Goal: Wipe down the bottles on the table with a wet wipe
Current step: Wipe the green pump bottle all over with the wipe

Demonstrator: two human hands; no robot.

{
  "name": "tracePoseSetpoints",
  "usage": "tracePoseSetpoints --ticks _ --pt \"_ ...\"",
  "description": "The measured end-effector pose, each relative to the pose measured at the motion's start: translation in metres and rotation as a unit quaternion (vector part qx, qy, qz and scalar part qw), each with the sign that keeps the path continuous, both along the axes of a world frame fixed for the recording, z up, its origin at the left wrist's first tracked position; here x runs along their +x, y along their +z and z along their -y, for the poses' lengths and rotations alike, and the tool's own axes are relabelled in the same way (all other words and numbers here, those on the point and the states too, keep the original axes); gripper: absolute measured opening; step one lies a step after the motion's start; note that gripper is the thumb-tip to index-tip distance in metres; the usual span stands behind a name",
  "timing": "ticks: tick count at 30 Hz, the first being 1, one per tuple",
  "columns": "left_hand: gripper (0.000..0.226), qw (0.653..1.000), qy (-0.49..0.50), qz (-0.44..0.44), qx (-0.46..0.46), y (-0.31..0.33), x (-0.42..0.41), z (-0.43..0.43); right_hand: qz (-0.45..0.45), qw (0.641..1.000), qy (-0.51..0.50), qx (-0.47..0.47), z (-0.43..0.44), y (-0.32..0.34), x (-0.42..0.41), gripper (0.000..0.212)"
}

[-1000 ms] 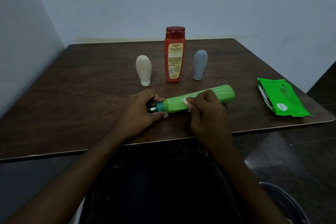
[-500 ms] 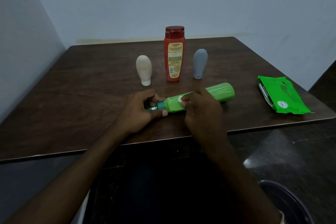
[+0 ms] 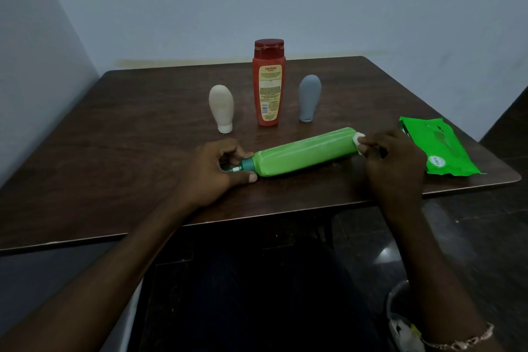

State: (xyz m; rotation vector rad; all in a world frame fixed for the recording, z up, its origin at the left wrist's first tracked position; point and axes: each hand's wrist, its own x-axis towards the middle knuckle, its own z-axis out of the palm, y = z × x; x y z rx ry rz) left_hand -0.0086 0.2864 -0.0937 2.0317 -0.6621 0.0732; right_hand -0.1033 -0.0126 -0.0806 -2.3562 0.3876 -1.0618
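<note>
A long green bottle (image 3: 303, 153) lies on its side near the front edge of the dark wooden table (image 3: 114, 146). My left hand (image 3: 213, 168) grips its dark green neck and nozzle at the left end. My right hand (image 3: 395, 161) pinches a small white wet wipe (image 3: 359, 143) against the bottle's right end, its base. Behind stand three more bottles: a cream one (image 3: 221, 108) upside down on its cap, a tall red one (image 3: 269, 82) upright, and a grey one (image 3: 309, 98) upside down.
A green pack of wet wipes (image 3: 441, 148) lies at the table's right edge, partly behind my right hand. A dark bin (image 3: 398, 320) stands on the floor at the lower right. Walls close off the table's back and left.
My right hand slid the wipe along the green bottle from near the neck to its base end on the right. The left hand kept its hold on the neck.
</note>
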Motion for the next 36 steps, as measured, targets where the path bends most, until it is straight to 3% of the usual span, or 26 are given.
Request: tracePoseSetpoints --ticks 3,11,14,18,21,28,31,36 --pt "0.032 1.0 0.003 -0.002 0.001 -0.001 0.002 -0.001 0.008 1.0 0.014 0.0 -0.01 -0.005 0.003 0.012" --pt "0.033 1.0 0.013 0.017 0.019 0.003 -0.002 0.001 0.006 0.977 0.212 -0.035 -0.086 -0.011 0.004 0.009" --pt "0.034 0.999 0.009 0.024 0.022 0.003 -0.003 0.0 -0.001 0.979 0.2 -0.026 -0.072 -0.013 0.004 0.01" --pt "0.033 0.999 0.007 0.032 0.024 0.005 -0.003 0.001 0.004 0.996 0.082 -0.016 -0.02 -0.007 0.006 0.014" --pt "0.033 0.999 0.01 0.027 0.026 0.004 -0.002 0.001 -0.016 0.999 0.048 -0.013 -0.001 -0.003 0.009 0.016" --pt "0.032 0.999 0.009 0.035 0.031 0.006 -0.003 0.001 -0.036 0.985 0.171 -0.013 -0.061 0.001 0.003 0.001" --pt "0.032 0.999 0.004 0.039 0.033 0.006 -0.003 0.001 -0.039 0.976 0.211 -0.023 -0.092 -0.004 0.002 0.008" --pt "0.035 0.998 0.0 0.048 0.03 0.005 -0.003 0.0 -0.021 0.988 0.153 0.013 -0.057 -0.007 0.005 0.016"
